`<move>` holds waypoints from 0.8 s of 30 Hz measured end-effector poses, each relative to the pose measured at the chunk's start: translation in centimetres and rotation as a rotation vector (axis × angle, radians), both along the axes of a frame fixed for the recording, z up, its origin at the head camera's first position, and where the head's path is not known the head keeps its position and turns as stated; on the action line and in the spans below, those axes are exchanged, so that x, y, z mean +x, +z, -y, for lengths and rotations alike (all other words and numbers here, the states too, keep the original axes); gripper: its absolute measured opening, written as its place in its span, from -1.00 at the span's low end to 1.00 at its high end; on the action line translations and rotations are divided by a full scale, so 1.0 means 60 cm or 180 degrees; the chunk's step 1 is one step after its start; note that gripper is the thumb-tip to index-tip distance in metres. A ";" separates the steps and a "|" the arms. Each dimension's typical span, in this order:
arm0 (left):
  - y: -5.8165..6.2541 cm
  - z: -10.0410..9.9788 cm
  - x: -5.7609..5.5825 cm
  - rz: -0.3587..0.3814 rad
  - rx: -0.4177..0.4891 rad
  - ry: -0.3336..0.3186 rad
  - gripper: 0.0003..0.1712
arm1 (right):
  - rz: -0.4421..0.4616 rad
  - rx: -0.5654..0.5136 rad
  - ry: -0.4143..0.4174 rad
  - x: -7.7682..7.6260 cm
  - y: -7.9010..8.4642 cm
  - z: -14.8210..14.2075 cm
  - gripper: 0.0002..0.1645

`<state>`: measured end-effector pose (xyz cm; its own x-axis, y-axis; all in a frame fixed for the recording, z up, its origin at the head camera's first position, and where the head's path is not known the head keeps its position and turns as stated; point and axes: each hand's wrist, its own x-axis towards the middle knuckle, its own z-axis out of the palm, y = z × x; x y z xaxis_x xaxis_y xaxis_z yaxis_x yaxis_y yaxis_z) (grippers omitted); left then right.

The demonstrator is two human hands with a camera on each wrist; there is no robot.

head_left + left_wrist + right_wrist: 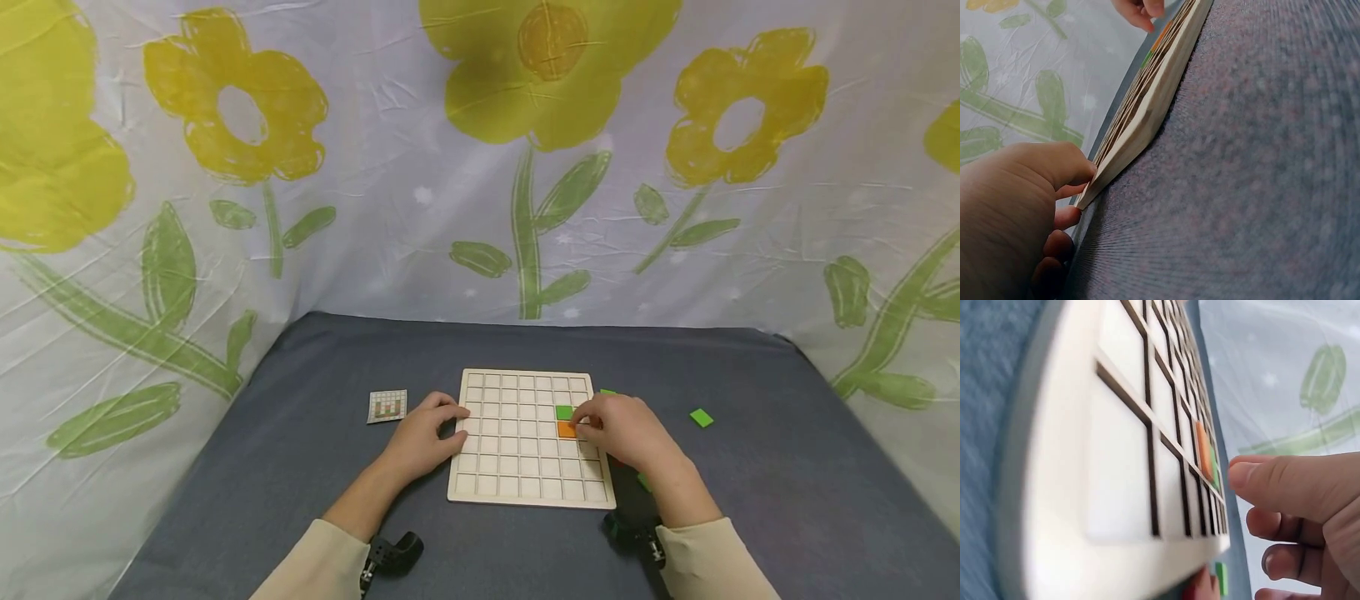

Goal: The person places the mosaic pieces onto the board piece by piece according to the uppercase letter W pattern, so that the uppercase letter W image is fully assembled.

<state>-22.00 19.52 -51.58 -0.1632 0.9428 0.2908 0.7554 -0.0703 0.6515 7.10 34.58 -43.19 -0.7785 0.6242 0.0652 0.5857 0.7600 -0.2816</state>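
Note:
A pale wooden grid board (521, 492) lies on the dark cloth. My left hand (423, 437) holds its left edge, the thumb and fingertips on the rim, as the left wrist view also shows. A green tile (564, 412) and an orange tile (567, 429) sit in neighbouring squares near the board's right side. Over that side is my right hand (621, 427), its fingertips close beside the orange tile. In the right wrist view the thumb (1272, 481) and bent fingers stand apart from the board, and no tile shows between them.
A small pattern card (387, 407) lies left of the board. One loose green tile (701, 417) is at the far right. Other green tiles and a red piece (1196, 589) show partly around the right hand. A flowered sheet (375, 233) hangs behind the table.

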 end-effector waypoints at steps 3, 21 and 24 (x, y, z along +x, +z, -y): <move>0.001 -0.001 0.000 -0.0001 -0.0007 -0.0002 -0.65 | -0.0027 0.0024 -0.0068 0.012 0.005 -0.010 -0.85; 0.003 0.002 0.002 0.0030 0.0010 0.0014 -0.65 | 0.0141 -0.0267 -0.0670 0.072 0.006 -0.061 -0.60; 0.004 0.003 0.003 0.0029 0.0018 0.0006 -0.66 | 0.0176 -0.0316 -0.0758 0.079 0.001 -0.067 -0.54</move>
<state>-21.83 19.36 -51.36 -0.1677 0.9407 0.2948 0.7496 -0.0726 0.6579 11.86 38.62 -43.13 -0.6097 0.7914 -0.0442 0.7613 0.5692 -0.3104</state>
